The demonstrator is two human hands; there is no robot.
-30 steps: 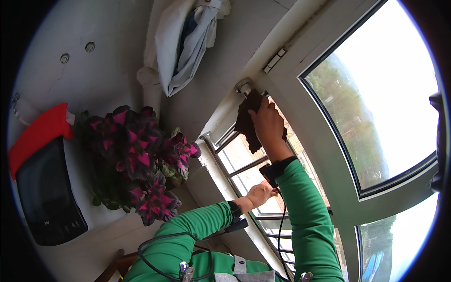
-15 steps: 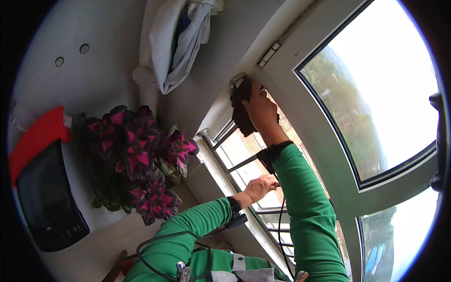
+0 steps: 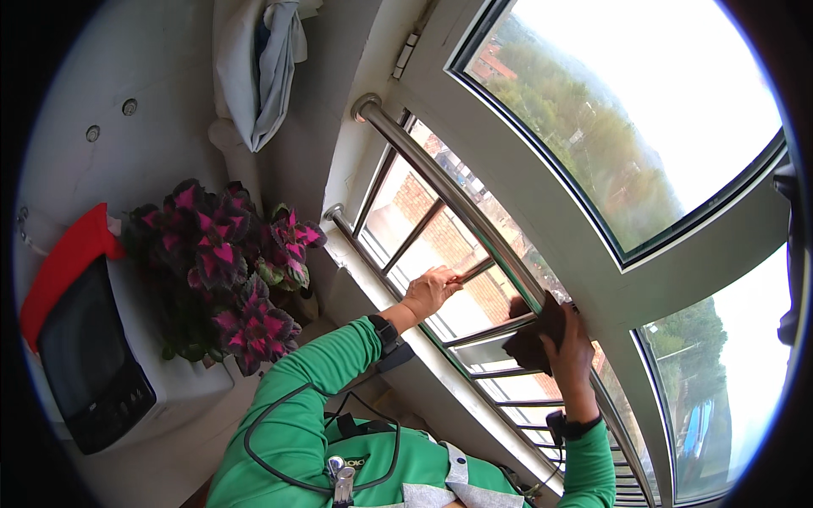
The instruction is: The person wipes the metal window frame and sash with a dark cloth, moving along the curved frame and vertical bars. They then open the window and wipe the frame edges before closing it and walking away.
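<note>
My right hand is closed on a dark brown cloth, which lies wrapped over the thick metal handrail along the window. Farther left, my left hand has its fingers curled round one of the thin metal railing bars below that handrail. Both forearms are in green sleeves, with a dark band at each wrist. The cloth and my right fingers hide part of the handrail.
A large window frame stands at the right. To the left are a purple-and-pink leafy plant, a white appliance with a dark front and a red cloth. Grey-white fabric hangs above. A black cable loops over my front.
My right hand has moved with the cloth down the handrail, from its far end toward me. My left hand still grips the thin bar. The whole view has shifted.
</note>
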